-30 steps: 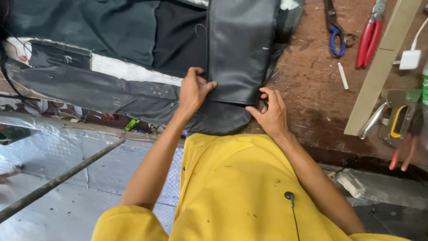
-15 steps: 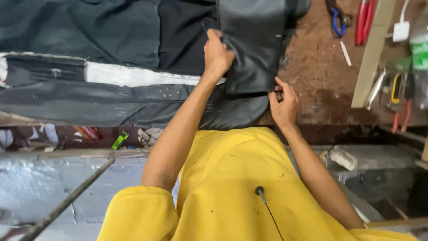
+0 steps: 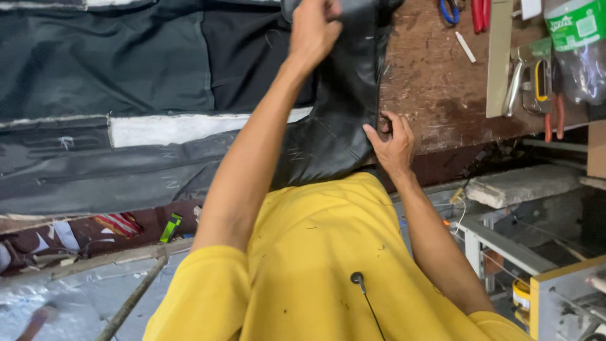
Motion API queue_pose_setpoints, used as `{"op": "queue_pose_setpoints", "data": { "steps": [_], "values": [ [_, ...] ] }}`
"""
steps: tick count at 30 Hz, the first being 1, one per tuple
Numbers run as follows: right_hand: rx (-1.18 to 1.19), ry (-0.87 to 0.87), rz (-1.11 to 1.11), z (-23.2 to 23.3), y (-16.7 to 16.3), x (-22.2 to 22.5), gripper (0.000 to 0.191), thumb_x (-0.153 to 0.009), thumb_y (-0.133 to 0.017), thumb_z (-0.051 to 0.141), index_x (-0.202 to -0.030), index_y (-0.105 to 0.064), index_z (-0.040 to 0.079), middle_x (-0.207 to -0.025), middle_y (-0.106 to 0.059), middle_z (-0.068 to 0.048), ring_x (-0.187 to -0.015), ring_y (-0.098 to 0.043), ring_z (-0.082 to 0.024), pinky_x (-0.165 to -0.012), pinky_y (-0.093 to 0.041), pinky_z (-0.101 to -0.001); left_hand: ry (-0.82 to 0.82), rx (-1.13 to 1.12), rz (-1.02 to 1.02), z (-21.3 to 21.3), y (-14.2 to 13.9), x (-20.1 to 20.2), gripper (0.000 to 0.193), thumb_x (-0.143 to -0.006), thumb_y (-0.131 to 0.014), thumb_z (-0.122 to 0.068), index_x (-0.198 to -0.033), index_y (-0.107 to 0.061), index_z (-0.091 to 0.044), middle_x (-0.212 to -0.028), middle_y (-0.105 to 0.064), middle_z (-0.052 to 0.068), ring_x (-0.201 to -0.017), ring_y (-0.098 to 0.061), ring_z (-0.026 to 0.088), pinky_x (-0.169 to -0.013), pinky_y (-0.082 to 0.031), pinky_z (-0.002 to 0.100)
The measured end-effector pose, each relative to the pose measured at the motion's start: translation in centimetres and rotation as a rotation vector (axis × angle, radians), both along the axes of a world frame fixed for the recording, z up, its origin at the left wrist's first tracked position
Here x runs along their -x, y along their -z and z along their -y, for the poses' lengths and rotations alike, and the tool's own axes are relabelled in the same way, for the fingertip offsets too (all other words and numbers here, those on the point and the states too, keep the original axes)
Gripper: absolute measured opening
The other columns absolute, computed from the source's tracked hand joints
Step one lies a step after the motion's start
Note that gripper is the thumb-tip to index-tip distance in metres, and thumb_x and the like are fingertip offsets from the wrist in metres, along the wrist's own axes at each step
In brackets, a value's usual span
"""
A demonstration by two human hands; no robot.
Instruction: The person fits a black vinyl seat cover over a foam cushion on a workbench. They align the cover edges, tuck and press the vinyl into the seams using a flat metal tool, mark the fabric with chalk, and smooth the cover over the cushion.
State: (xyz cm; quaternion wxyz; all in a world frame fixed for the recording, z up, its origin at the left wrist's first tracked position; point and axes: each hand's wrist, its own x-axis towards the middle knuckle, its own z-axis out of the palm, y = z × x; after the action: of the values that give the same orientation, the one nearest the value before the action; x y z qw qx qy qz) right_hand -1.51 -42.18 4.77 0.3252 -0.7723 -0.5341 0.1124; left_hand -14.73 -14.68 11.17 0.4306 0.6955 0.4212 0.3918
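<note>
A long strip of black leatherette (image 3: 344, 120) lies over a brown wooden workbench (image 3: 435, 82), beside a larger black cover (image 3: 145, 76) with a white foam stripe. My left hand (image 3: 314, 28) reaches far up and pinches the strip near its top end. Lower down, my right hand (image 3: 392, 142) pins the strip's right edge near its bottom corner with the fingertips. I wear a yellow shirt (image 3: 315, 265).
Blue-handled scissors (image 3: 449, 9), red-handled pliers (image 3: 481, 12), a white chalk stick (image 3: 466, 46), a wooden ruler (image 3: 500, 57), a staple tool (image 3: 533, 76) and a green-labelled plastic bottle (image 3: 577, 44) lie at the bench's right. A metal frame (image 3: 505, 246) stands below right.
My left hand has slid up the leatherette strip, away from me. My right hand has stayed at the strip's lower right edge. The view has tilted downward.
</note>
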Motion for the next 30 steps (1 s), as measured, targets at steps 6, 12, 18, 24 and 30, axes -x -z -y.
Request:
{"op": "queue_pose_setpoints", "data": {
  "steps": [6,12,18,24,30],
  "values": [
    [0.019,0.154,0.059,0.9,0.7,-3.5,0.029,-0.103,-0.070,0.022,-0.127,-0.066,0.006,-0.101,-0.060,-0.013,-0.087,-0.062,-0.027,-0.073,-0.051,-0.0398,0.140,-0.194,-0.189,3.1,2.0,5.0,0.023,-0.080,-0.061,0.010,-0.099,-0.060,-0.004,-0.103,-0.053,0.019,-0.095,-0.060,0.040,-0.083,-0.050,0.049],
    [0.046,0.216,0.418,-1.0,1.9,-6.7,0.031,-0.106,-0.065,0.020,-0.136,-0.065,0.011,-0.114,-0.056,-0.017,-0.108,-0.055,-0.036,-0.090,-0.044,-0.0507,0.087,-0.195,-0.366,7.4,6.2,7.4,0.029,-0.080,-0.057,0.011,-0.106,-0.060,-0.003,-0.109,-0.052,0.020,-0.104,-0.057,0.040,-0.090,-0.049,0.048],
    [0.031,0.259,0.445,-1.3,3.1,-7.7,0.032,-0.105,-0.065,0.021,-0.137,-0.066,0.015,-0.118,-0.059,-0.013,-0.110,-0.054,-0.035,-0.091,-0.042,-0.0511,-0.035,-0.313,-0.392,10.8,6.2,6.9,0.030,-0.084,-0.062,0.005,-0.112,-0.062,-0.005,-0.117,-0.056,0.017,-0.106,-0.056,0.038,-0.091,-0.046,0.047],
    [-0.039,0.205,0.441,-1.4,2.7,-8.2,0.034,-0.108,-0.066,0.025,-0.139,-0.065,0.014,-0.131,-0.063,-0.008,-0.120,-0.054,-0.033,-0.100,-0.040,-0.0514,0.503,-0.627,-0.445,14.8,5.4,3.8,0.037,-0.093,-0.063,-0.016,-0.129,-0.063,-0.010,-0.135,-0.056,0.017,-0.120,-0.053,0.037,-0.101,-0.042,0.049],
    [-0.131,0.222,0.392,-1.5,1.4,-8.0,0.032,-0.106,-0.068,0.029,-0.132,-0.065,0.011,-0.133,-0.063,-0.009,-0.124,-0.053,-0.033,-0.104,-0.039,-0.0528,0.520,-0.663,-0.734,14.4,7.9,2.2,0.045,-0.096,-0.050,-0.018,-0.139,-0.063,-0.020,-0.139,-0.058,0.008,-0.125,-0.053,0.035,-0.108,-0.038,0.052]
  ]
}}
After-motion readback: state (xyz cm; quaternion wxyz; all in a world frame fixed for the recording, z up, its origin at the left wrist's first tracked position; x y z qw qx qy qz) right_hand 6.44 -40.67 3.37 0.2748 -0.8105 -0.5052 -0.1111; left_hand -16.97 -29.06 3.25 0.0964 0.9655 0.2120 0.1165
